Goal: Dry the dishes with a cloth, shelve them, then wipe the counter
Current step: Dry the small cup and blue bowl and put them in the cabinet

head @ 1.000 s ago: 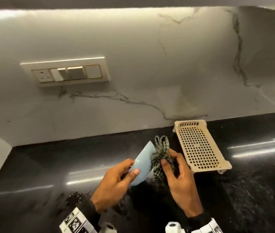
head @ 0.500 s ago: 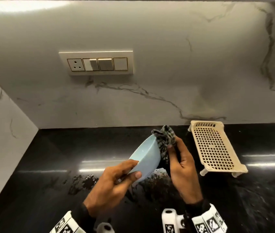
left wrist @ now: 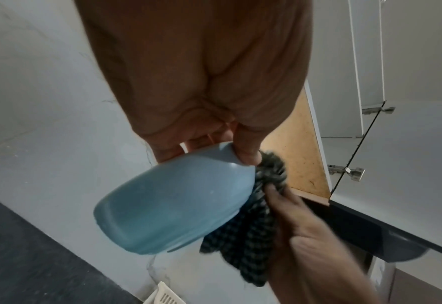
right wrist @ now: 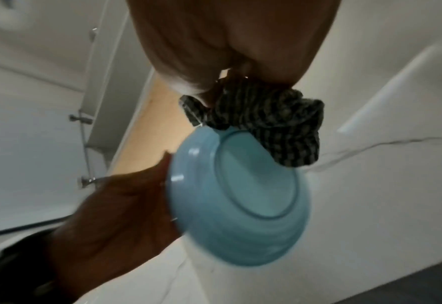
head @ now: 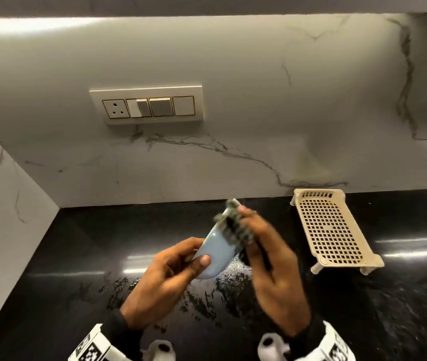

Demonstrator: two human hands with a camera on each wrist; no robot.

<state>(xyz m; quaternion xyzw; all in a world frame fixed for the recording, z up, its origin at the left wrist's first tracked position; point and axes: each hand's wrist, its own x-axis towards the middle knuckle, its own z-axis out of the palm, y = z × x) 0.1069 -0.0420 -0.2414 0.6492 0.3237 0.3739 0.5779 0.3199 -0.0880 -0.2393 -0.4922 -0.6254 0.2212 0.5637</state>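
Note:
A light blue bowl (head: pixel 217 252) is held on edge above the black counter (head: pixel 82 256). My left hand (head: pixel 181 267) grips its near rim, thumb on the outer wall. My right hand (head: pixel 262 246) holds a bunched dark checked cloth (head: pixel 233 225) against the bowl's far rim and inside; the hand and cloth are blurred. The left wrist view shows the bowl (left wrist: pixel 173 207) from outside, with the cloth (left wrist: pixel 251 226) pressed at its right. Seen from the right wrist, the bowl's base ring (right wrist: pixel 253 181) faces the camera and the cloth (right wrist: pixel 274 127) sits over its upper edge.
A cream perforated plastic rack (head: pixel 332 227) stands on short legs at the right, close to the marble wall. Water droplets (head: pixel 207 295) lie on the counter under the hands. A switch plate (head: pixel 147 105) is on the wall. An open cabinet door (left wrist: pixel 350 168) hangs overhead.
The cloth has slid along the bowl's rim and inside while the right hand rubs. The bowl has turned slightly in the left hand. The head view has shifted left and down.

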